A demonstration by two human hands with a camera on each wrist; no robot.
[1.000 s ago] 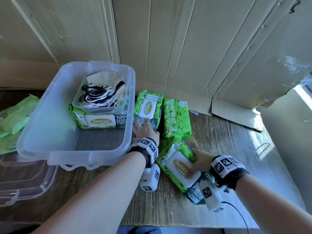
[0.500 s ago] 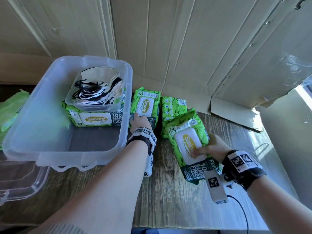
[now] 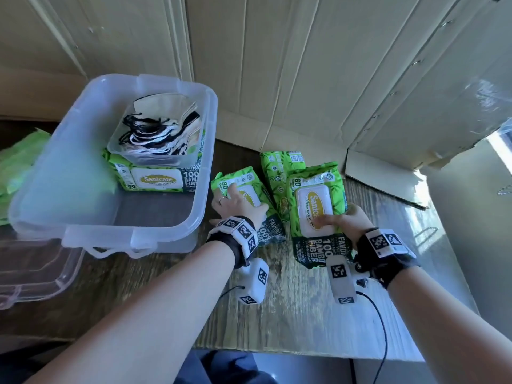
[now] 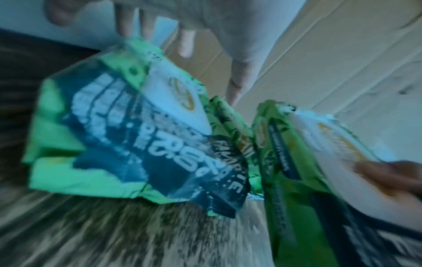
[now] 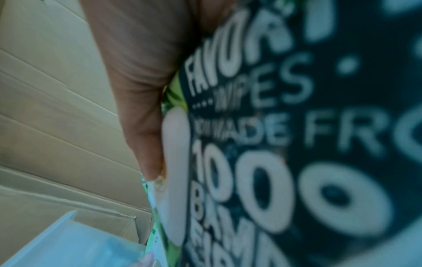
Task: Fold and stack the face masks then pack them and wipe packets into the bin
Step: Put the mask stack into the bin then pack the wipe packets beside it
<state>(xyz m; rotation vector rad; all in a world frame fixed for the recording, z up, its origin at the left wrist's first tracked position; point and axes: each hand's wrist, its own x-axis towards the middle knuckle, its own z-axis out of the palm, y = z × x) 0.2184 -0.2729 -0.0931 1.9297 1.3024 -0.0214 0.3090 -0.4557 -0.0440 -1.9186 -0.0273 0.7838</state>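
Green leaf-print wipe packets (image 3: 315, 200) (dark lower bands), black-and-white masks (image 3: 160, 134), clear bin (image 3: 166, 231)

"Sanicare" on wipe packet (image 3: 315, 206) lid, "100% BAMBOO FIBER" below

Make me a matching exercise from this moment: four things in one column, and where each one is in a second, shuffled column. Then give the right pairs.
Things
1. small clear tub of face masks
2. packet under the left hand
3. packet held by the right hand
4. third packet

Places
A. on the table, just right of the bin
B. between the two held packets
C. inside the bin, on top of a wipe packet
D. rightmost of the packets outside the bin

Pairs: 1-C, 2-A, 3-D, 4-B
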